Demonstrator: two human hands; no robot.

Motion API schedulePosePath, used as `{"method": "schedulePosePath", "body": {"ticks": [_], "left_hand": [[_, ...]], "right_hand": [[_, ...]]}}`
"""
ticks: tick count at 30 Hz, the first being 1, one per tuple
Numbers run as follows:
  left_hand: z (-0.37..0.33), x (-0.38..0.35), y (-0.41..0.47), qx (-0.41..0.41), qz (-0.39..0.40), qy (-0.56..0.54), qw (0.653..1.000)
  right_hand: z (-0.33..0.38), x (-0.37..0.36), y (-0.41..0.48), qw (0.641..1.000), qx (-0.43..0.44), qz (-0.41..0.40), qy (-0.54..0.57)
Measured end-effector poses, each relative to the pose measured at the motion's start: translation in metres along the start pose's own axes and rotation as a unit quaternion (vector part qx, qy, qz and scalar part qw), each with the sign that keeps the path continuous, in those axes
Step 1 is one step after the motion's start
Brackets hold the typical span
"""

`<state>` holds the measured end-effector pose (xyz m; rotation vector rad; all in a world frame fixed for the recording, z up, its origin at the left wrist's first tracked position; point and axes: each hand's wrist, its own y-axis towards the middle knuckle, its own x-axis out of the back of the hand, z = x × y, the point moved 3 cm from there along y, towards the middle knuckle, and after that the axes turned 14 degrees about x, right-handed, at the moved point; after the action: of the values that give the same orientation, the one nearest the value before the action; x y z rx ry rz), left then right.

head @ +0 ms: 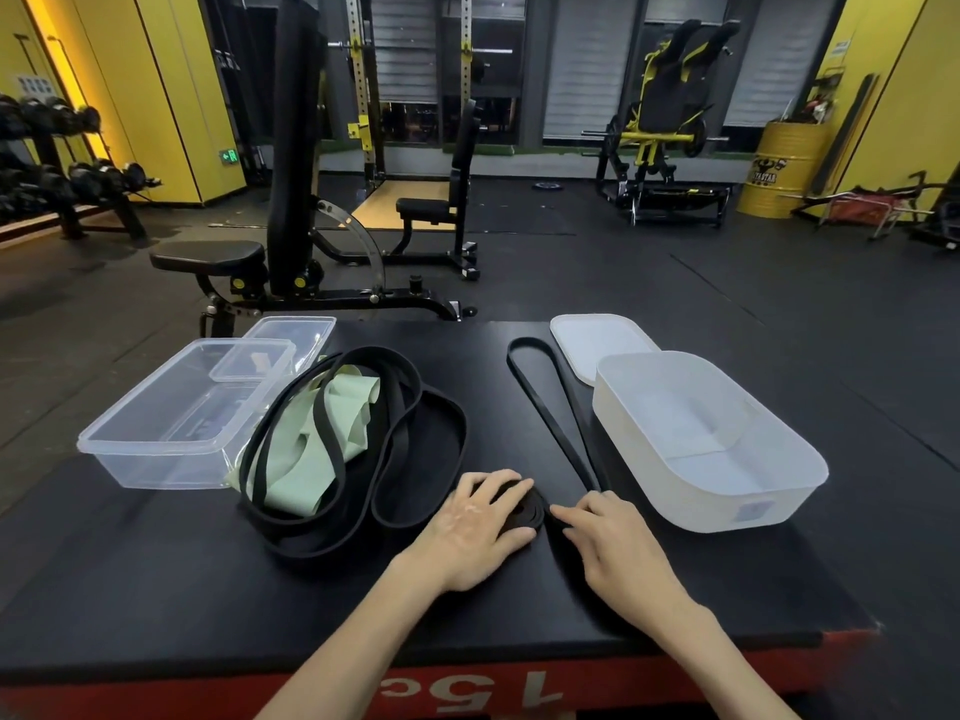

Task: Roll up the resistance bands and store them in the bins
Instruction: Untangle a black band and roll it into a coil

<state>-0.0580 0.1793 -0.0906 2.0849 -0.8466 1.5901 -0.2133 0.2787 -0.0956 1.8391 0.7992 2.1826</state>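
Note:
A thin black resistance band (540,402) lies stretched across the black platform, its near end wound into a small coil (527,514). My left hand (480,527) rests over that coil with fingers curved round it. My right hand (602,532) presses the band just right of the coil with its fingertips. To the left lies a pile of wider black bands (410,444) tangled with a pale green band (311,449). A clear bin (171,433) stands at the left and a white frosted bin (727,491) at the right; both hold no bands.
A white lid (587,340) lies behind the white bin. Two clear lids (291,335) sit at the clear bin's far end. The platform's red front edge (467,693) is just below my arms. A weight bench (291,262) stands beyond the platform.

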Motion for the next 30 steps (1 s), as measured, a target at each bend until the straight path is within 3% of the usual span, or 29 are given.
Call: {"method": "schedulePosePath", "body": {"ticks": [3, 8, 16, 20, 24, 30], "left_hand": [[-0.002, -0.005, -0.003, 0.002, -0.044, 0.004, 0.999], [-0.004, -0.011, -0.001, 0.037, -0.081, 0.01, 0.996], [-0.013, -0.011, 0.002, 0.077, -0.142, 0.026, 0.986], [-0.011, -0.012, 0.003, 0.014, -0.133, 0.004, 0.991], [-0.006, -0.006, 0.002, -0.08, -0.049, -0.043, 0.995], [-0.008, -0.008, -0.002, -0.034, -0.083, 0.014, 0.996]], "right_hand": [[0.005, -0.004, -0.002, 0.999, 0.008, 0.001, -0.031], [0.005, -0.001, -0.005, 0.998, -0.048, -0.027, 0.02], [-0.004, 0.004, -0.013, 0.997, -0.075, 0.006, 0.016], [-0.006, 0.001, -0.012, 0.999, -0.049, 0.0, 0.007], [-0.007, -0.001, -0.01, 0.999, -0.021, -0.024, -0.027], [-0.004, 0.0, -0.012, 0.998, -0.027, -0.039, -0.043]]}}
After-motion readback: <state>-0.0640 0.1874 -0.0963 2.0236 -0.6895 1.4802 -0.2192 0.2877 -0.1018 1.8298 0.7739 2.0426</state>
